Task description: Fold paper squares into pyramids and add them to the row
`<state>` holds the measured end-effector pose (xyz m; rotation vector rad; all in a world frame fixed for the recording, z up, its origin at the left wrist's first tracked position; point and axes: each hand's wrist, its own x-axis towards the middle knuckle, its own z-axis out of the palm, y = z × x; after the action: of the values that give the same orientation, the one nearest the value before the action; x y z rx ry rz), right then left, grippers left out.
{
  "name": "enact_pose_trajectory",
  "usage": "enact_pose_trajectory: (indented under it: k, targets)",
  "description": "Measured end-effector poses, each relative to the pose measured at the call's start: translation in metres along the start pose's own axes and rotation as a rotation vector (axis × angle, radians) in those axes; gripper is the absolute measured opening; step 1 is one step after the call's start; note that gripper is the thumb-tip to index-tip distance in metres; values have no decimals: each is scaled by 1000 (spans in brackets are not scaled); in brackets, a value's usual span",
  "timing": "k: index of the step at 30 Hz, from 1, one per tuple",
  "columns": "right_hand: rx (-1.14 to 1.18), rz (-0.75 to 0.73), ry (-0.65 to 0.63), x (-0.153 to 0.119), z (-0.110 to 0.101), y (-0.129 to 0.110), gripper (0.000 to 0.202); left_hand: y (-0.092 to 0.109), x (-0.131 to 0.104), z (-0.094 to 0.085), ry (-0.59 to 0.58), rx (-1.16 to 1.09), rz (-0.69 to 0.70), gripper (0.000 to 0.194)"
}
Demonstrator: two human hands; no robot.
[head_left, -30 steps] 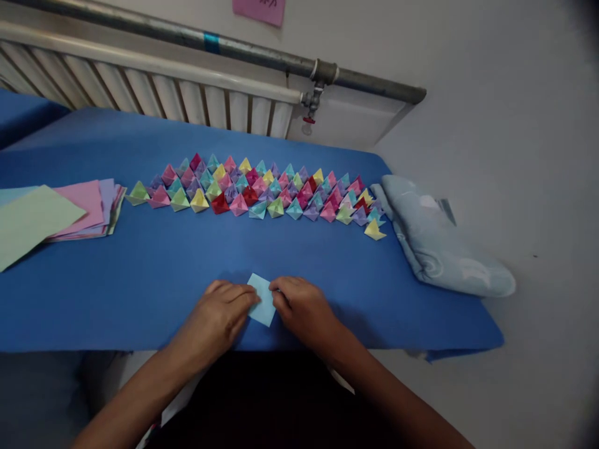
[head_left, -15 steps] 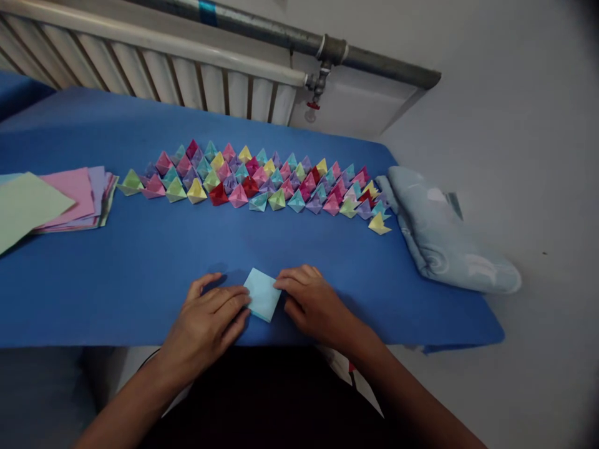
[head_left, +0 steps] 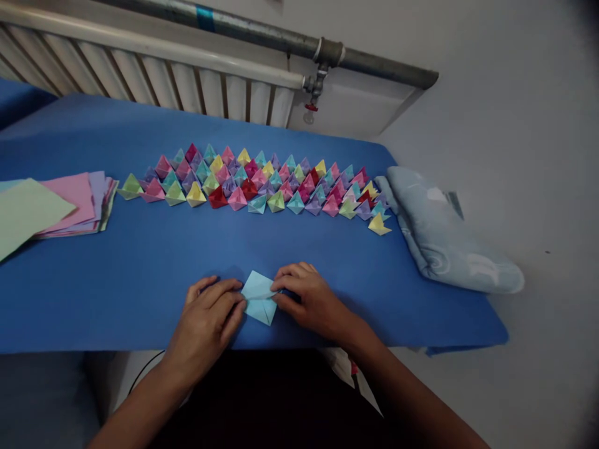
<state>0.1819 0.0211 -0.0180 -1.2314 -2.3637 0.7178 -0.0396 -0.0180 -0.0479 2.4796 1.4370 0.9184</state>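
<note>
A small light-blue square of folded origami paper (head_left: pixel 259 285) lies near the front edge of the blue-covered table, one corner pointing away from me. Its near flap is lifted along a line across the middle, and crease lines show on the layer beneath. My left hand (head_left: pixel 206 318) grips the paper's left corner between thumb and fingers. At the right corner, my right hand (head_left: pixel 309 299) pinches the same flap. Beyond the hands stand several rows of small folded paper boats (head_left: pixel 276 201) in many colours.
A stack of coloured paper sheets (head_left: pixel 77 199) lies at the left, a pale green one on top. To the right rests a folded grey-blue blanket (head_left: pixel 440 237) against the wall. Behind the table (head_left: pixel 154 268) are a white radiator (head_left: pixel 210 90) and a metal pipe (head_left: pixel 271 34).
The near flap of the light-blue paper has been raised away from me, so the creased layer below shows. Both hands remain at its side corners.
</note>
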Motion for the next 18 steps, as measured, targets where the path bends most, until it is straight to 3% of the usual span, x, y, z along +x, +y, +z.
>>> enact_pose_trajectory:
  k: [11,18]
  targets:
    - [29,154,134,7,13,-1,12,1,3,4,-23,39,-199,22]
    - [34,182,174,9,15,-1,18,2,3,4,-7,32,-207,25]
